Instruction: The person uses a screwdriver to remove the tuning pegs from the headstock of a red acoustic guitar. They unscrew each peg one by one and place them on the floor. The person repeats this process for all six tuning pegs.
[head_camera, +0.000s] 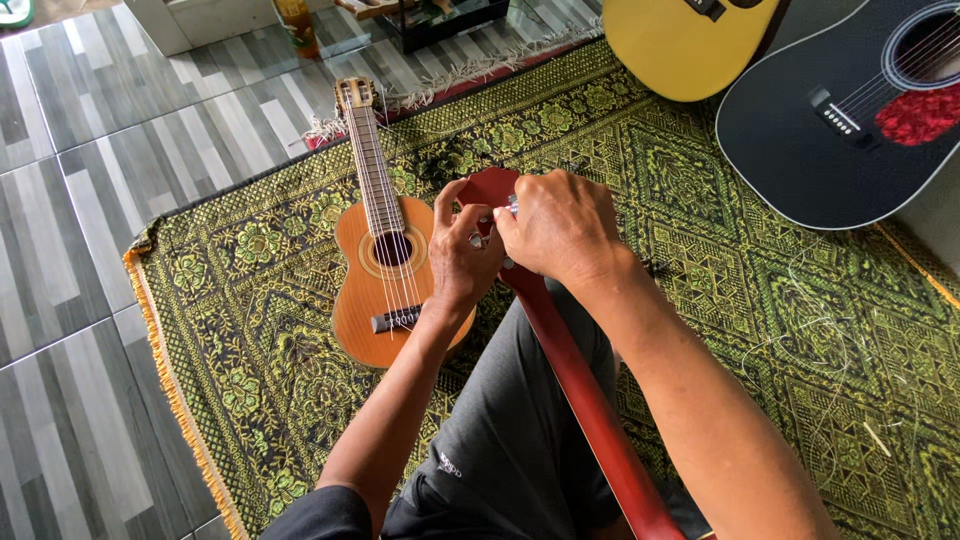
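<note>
Nearest, a grey-trousered knee (520, 430), with a long red-brown wooden instrument neck (590, 400) laid across it and running up and away to a red headstock (492, 186). At that headstock, both hands at work: left hand (462, 255) curled on the near-left side, fingertips pinching a small silvery tuning peg (477, 240); right hand (560, 225) clenched over the headstock's right edge, grasping it, another metal peg (512, 205) peeping out by the knuckles. Underneath, a green and yellow patterned woven rug (720, 210) with an orange fringe, loose pale strings (830, 330) scattered to the right. Just left of the hands, a small orange-brown ukulele (385, 270) lying flat, neck pointing away. Farther off, top right, a black acoustic guitar (810, 140) with a red pickguard, beside a yellow guitar body (680, 45). Beyond the rug, grey striped floor tiles (120, 120).
</note>
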